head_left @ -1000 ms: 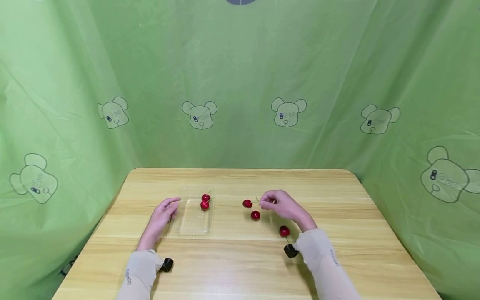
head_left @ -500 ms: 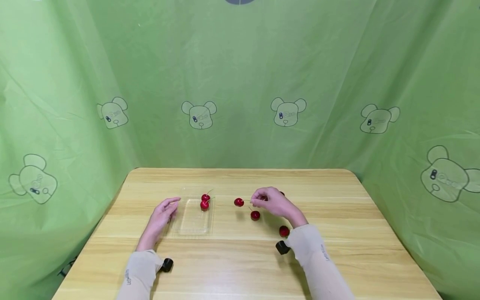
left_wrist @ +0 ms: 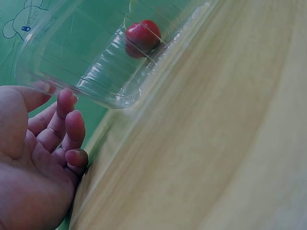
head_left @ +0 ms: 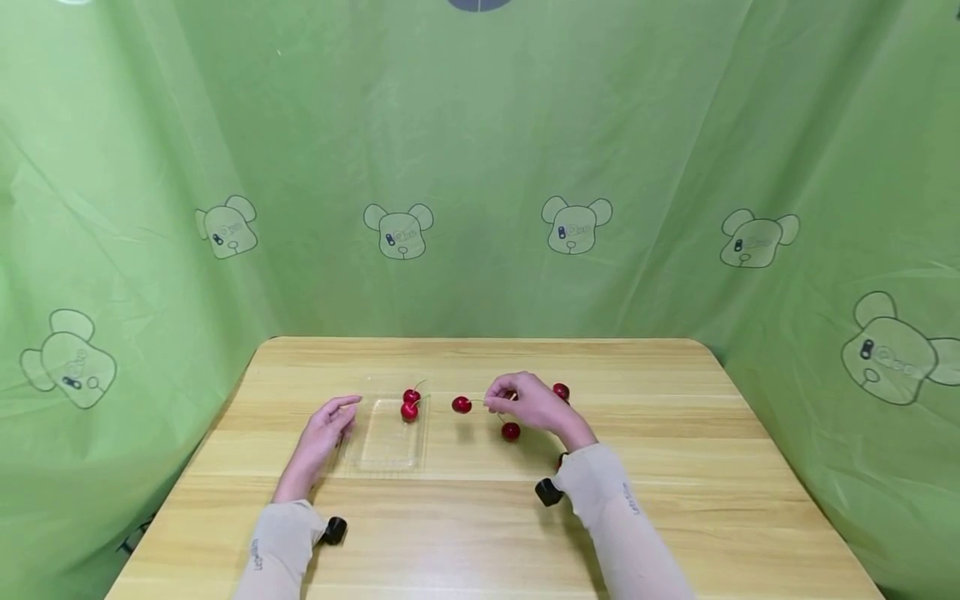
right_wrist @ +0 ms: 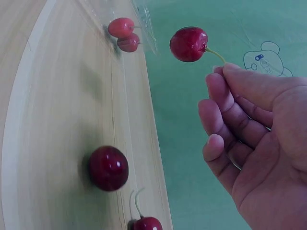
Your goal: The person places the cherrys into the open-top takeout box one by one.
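Thumb and fingertips of my right hand (head_left: 525, 403) pinch the thin green stem of a red cherry (head_left: 461, 405). Its fruit hangs out to the left, above the table, as the right wrist view shows too (right_wrist: 189, 44). A clear plastic container (head_left: 384, 460) lies left of it with two stemmed cherries (head_left: 409, 411) at its right side. My left hand (head_left: 324, 429) stays beside the container's left edge, fingers loosely bent. In the left wrist view its fingertips (left_wrist: 75, 123) are right at the wall of the container (left_wrist: 57, 72), gripping nothing.
Under and around my right hand lie more cherries on the wooden table (head_left: 450, 533): one just below the fingers (head_left: 511, 431), another cherry (head_left: 561, 391) behind the hand, and one mostly hidden by the sleeve. Green curtains (head_left: 480, 167) surround the table's back and sides.
My right hand has moved left with the cherry, bringing it nearer the container. A cherry behind that hand has come into view, and the sleeve now covers another. The left hand has stayed put.
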